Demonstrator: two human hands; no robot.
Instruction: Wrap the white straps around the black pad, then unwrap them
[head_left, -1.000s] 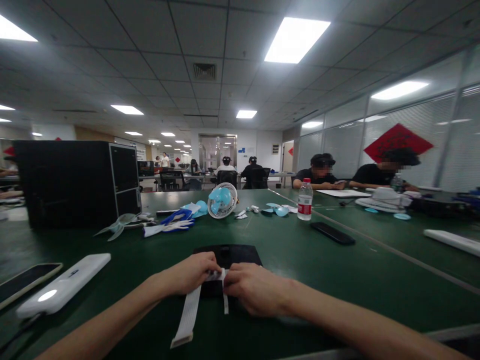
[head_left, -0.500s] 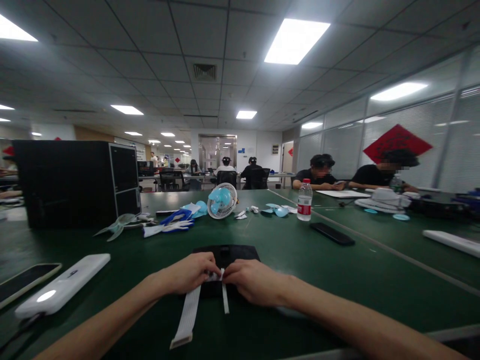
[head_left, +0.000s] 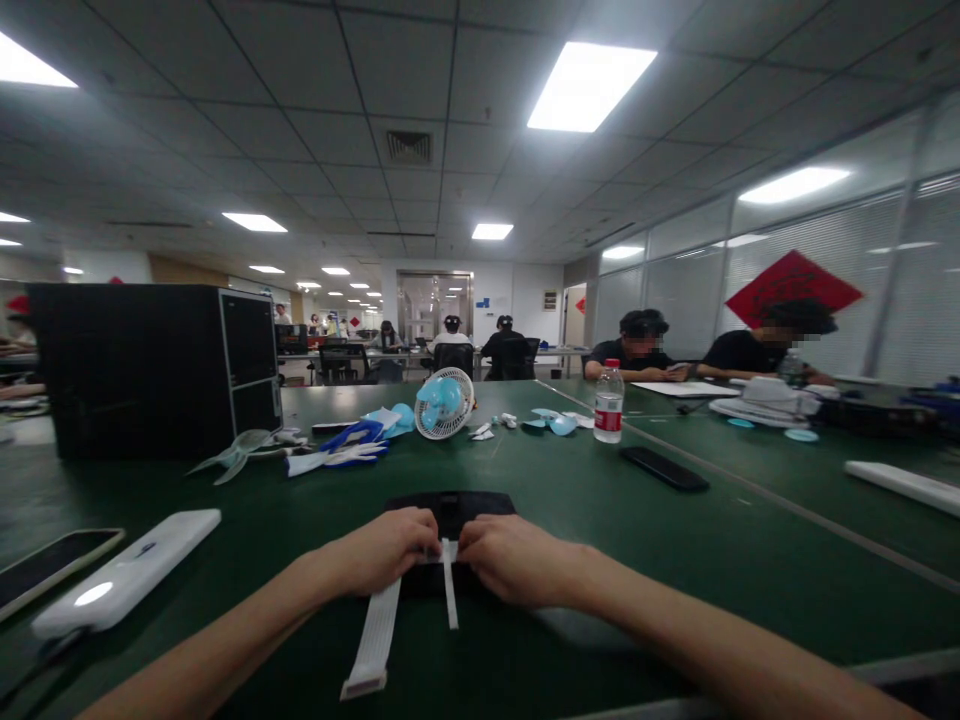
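Note:
A black flat device (head_left: 450, 505) lies on the green table before me, with a white flat ribbon cable (head_left: 376, 635) running out from under my left hand (head_left: 394, 550). The cable's near end carries a connector and rests on the table. My left hand is closed, its fingertips pinching the cable over the device. My right hand (head_left: 514, 560) is closed at the device's right side; what its fingertips hold is hidden. Between the hands a short white band shows, and a narrow white strip (head_left: 451, 590) hangs down toward me.
Farther back lie blue-and-white gloves (head_left: 341, 450), a small fan (head_left: 444, 403), blue fan blades (head_left: 551, 421), a water bottle (head_left: 609, 405) and a black phone (head_left: 664, 468). At left stand a black computer case (head_left: 135, 370), a white power strip-like bar (head_left: 127, 575) and another phone (head_left: 56, 565). Co-workers sit beyond.
My right fingertips have moved slightly right, away from the top of the narrow strip. More of the strip's top and the white band shows between the hands.

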